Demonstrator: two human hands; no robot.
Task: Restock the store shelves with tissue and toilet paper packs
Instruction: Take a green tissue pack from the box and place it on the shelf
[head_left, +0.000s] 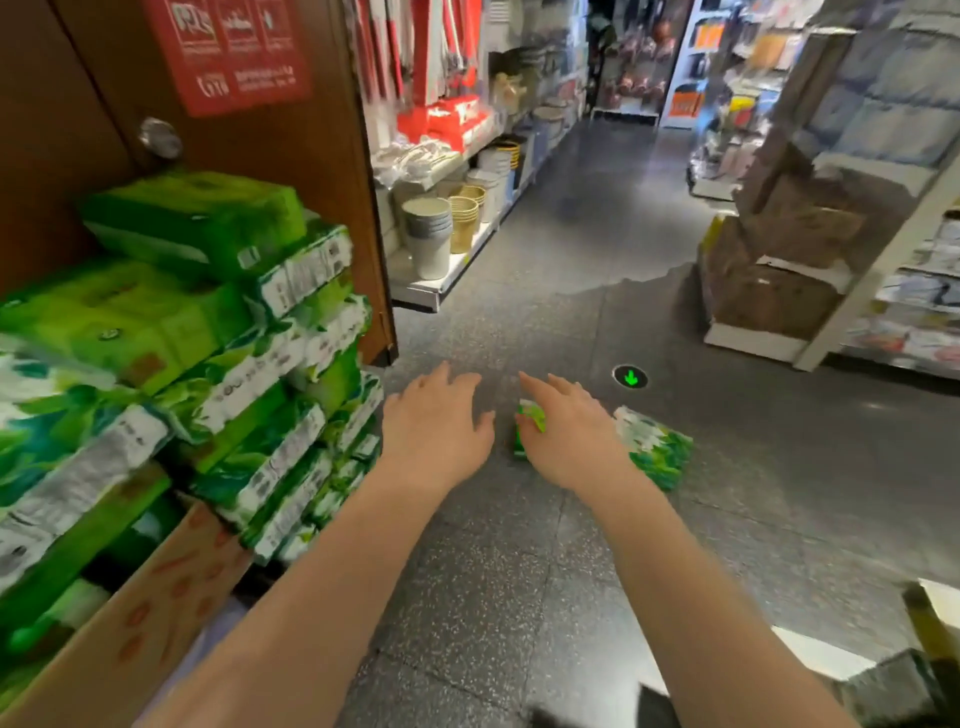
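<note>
A green and white tissue pack (657, 451) lies flat on the dark speckled floor in the aisle. My right hand (563, 434) hovers over its left end with fingers spread and straight; I cannot tell whether it touches the pack. My left hand (436, 423) is stretched out beside it, a little left of the pack, fingers spread and holding nothing. At the left, several green tissue packs (218, 332) are piled in a leaning stack.
A cardboard box (140, 618) stands at the lower left under the pile, against a brown wooden door (291, 145). Shelves with stacked buckets (431, 234) line the aisle's left side. A rack of brown packs (779, 270) stands on the right. A green arrow marker (630, 377) is on the floor.
</note>
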